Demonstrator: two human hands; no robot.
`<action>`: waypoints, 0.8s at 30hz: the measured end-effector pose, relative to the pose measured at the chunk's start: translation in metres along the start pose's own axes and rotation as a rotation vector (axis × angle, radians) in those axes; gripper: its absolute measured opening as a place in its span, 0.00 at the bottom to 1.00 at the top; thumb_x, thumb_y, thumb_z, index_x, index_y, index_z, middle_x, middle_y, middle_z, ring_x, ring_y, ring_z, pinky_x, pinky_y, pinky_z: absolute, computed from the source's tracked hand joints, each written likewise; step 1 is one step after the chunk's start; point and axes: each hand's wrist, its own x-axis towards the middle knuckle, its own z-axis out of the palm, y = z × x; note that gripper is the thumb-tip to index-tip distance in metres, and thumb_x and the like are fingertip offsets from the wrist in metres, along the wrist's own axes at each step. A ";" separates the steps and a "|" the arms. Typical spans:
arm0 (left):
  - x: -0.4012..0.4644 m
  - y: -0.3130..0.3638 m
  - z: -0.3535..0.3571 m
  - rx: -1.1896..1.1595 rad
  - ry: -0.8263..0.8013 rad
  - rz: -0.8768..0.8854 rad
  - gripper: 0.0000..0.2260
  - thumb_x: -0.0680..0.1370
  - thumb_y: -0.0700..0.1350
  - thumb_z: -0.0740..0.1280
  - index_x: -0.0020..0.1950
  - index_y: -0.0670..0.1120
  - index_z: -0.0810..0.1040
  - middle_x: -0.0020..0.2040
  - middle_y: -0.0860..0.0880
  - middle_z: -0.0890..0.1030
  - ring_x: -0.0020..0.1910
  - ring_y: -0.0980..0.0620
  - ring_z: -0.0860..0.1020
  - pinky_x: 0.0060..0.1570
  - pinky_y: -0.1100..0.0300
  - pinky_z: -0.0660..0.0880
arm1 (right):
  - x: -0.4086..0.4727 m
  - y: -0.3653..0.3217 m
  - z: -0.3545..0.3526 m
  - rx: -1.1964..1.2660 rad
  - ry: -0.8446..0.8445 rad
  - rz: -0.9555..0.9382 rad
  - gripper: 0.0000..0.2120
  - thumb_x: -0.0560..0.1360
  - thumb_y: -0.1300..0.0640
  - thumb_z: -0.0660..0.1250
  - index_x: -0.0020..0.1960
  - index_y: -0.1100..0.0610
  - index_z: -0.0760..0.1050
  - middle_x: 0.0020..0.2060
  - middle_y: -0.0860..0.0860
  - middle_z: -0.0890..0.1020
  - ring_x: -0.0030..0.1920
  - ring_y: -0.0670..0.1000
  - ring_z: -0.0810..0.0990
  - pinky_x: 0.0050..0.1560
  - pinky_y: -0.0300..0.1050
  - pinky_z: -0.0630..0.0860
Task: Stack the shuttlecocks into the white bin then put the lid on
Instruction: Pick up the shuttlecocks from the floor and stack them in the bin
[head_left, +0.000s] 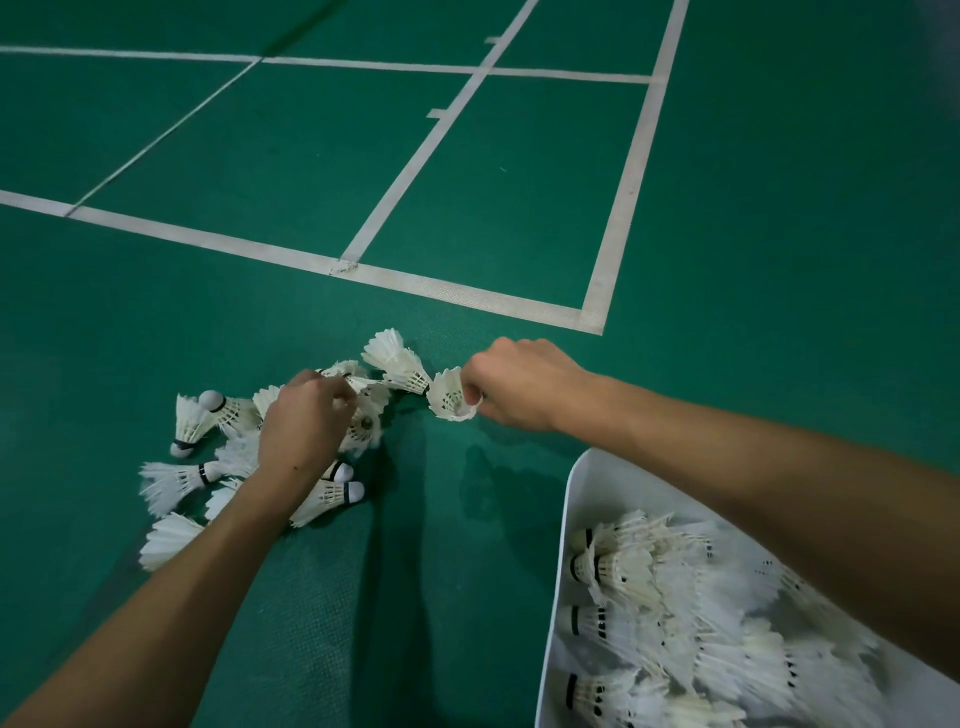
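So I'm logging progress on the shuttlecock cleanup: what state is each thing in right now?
White bin: open, partly filled with shuttlecocks, no lid in view.
Loose shuttlecocks: scattered on the green floor.
Left hand: fingers curled into the pile.
Right hand: pinching one shuttlecock.

Loose shuttlecocks (249, 457) were scattered on the green court floor (519, 208) at lower left of frame. A feathered shuttlecock (451, 397) was pinched by the right hand (519, 384) at centre. Another was grasped in the pile by the left hand (304, 421). Stacked shuttlecocks were held in the white bin (558, 597), lower right.
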 end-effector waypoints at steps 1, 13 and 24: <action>-0.003 -0.002 -0.001 -0.020 -0.005 0.001 0.03 0.78 0.39 0.75 0.50 0.43 0.88 0.49 0.43 0.86 0.39 0.47 0.80 0.38 0.56 0.75 | -0.003 -0.001 -0.002 0.008 -0.003 0.003 0.09 0.79 0.56 0.69 0.58 0.49 0.82 0.55 0.54 0.84 0.52 0.61 0.84 0.48 0.52 0.79; -0.067 0.027 -0.048 -0.291 0.177 0.147 0.05 0.76 0.36 0.77 0.50 0.40 0.88 0.43 0.47 0.87 0.38 0.54 0.82 0.47 0.66 0.79 | -0.059 -0.014 -0.030 0.268 0.178 0.089 0.05 0.78 0.51 0.70 0.54 0.46 0.83 0.51 0.43 0.86 0.53 0.50 0.83 0.49 0.49 0.80; -0.148 0.098 -0.112 -0.495 0.182 0.326 0.07 0.78 0.36 0.73 0.53 0.46 0.83 0.45 0.55 0.82 0.45 0.57 0.80 0.47 0.61 0.77 | -0.206 -0.033 -0.048 0.689 0.571 0.242 0.03 0.80 0.50 0.72 0.51 0.48 0.84 0.43 0.40 0.86 0.46 0.40 0.84 0.51 0.44 0.82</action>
